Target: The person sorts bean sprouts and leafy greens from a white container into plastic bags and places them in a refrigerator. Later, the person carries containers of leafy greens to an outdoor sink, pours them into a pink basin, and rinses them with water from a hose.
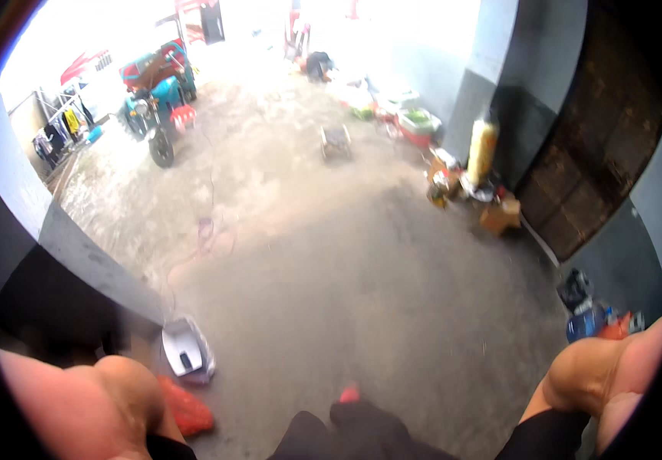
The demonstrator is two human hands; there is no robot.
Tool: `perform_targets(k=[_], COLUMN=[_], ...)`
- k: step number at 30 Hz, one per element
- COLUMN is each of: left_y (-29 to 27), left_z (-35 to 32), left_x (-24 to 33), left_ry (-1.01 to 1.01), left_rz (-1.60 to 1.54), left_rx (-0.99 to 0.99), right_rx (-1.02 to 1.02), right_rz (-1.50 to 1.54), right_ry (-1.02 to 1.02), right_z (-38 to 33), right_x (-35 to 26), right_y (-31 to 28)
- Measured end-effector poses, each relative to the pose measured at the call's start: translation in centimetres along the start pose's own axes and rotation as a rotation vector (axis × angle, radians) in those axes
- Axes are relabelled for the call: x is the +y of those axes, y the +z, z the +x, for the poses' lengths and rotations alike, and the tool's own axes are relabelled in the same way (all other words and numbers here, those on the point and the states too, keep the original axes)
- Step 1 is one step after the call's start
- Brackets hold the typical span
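Neither of my hands shows. My bent left arm [78,395] fills the lower left corner, its elbow turned toward the middle. Across from it, my right arm [607,368] is bent the same way at the lower right. Both forearms run out of the picture, so whatever the hands hold or touch is hidden. Below the left elbow lies a red plastic bag [187,408]. Just beyond that is a white tray-like object [181,337] in clear plastic, with a small dark item on it. My dark-clothed legs [354,437] and a red shoe tip [349,394] appear at the bottom.
Concrete floor [362,284] stretches ahead, with a thin cord [212,199] across it. A small low stool [336,142] stands farther off. At far left is a three-wheeled motor vehicle [151,107]. Boxes [500,217], a yellow cylinder [482,149] and a blue water jug [586,325] line the right wall.
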State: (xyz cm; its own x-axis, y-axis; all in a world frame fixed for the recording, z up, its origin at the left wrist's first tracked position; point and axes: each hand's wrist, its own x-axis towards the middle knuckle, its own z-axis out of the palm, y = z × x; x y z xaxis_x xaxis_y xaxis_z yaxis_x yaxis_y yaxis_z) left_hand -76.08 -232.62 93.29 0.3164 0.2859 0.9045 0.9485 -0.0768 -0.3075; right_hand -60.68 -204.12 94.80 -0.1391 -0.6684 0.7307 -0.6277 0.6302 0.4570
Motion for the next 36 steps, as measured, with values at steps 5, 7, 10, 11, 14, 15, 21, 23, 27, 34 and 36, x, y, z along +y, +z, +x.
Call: perform_targets(k=[5,7,10,11,14,15,21,23,27,34,36], left_y=[8.2,11.3,15.5,17.0,21.9,23.7,35.6,40.9,54.2,61.4,59.5], left_z=[-2.0,-3.6,-5.9,-6.7,-8.7,-8.7,-8.5,-10.4,-20.7,-46.1,-52.4], left_x=[-12.5,-17.5,-25.0,-27.9,-36.6,-39.1,-54.4,-59.1,-64.9,-59.0,-54.6], left_ry=[-0.033,-0.055,-0.055,-0.047,-0.059,-0.062,-0.092,-0.2,-0.785,-1.613,-2.198], left_rz=[0.045,0.042,0.015,0.01,-0.055,-0.074,-0.135,-0.155,-0.43,-0.522,-0.735], left_rx=[-0.005,0.004,0.01,0.021,0.058,0.058,0.071,0.017,-0.343,-1.068,-0.803], right_rx=[-0.002,-0.017,-0.028,-0.022,-0.075,-0.076,-0.025,0.032,0.181,-0.195,-0.48], right_rz=[0.038,0.064,0.076,0.071,0.057,0.053,-0.026,-0.046,0.045,0.642,0.807], right_ry=[0.003,-0.001,-0.008,-0.014,0.011,0.027,0.163,0.309,0.994,2.092,1.97], right_z=[-3.9,-5.1,-6.9,-7.4,-9.1,-9.8,-14.7,-18.2,-31.0,-55.4,-55.3], right_x=[13.9,18.9,25.5,28.3,35.5,37.7,51.0,54.5,61.3,62.7,63.9], right_y=[7.7,11.2,16.5,18.4,22.7,23.5,26.6,28.2,35.9,54.1,57.7])
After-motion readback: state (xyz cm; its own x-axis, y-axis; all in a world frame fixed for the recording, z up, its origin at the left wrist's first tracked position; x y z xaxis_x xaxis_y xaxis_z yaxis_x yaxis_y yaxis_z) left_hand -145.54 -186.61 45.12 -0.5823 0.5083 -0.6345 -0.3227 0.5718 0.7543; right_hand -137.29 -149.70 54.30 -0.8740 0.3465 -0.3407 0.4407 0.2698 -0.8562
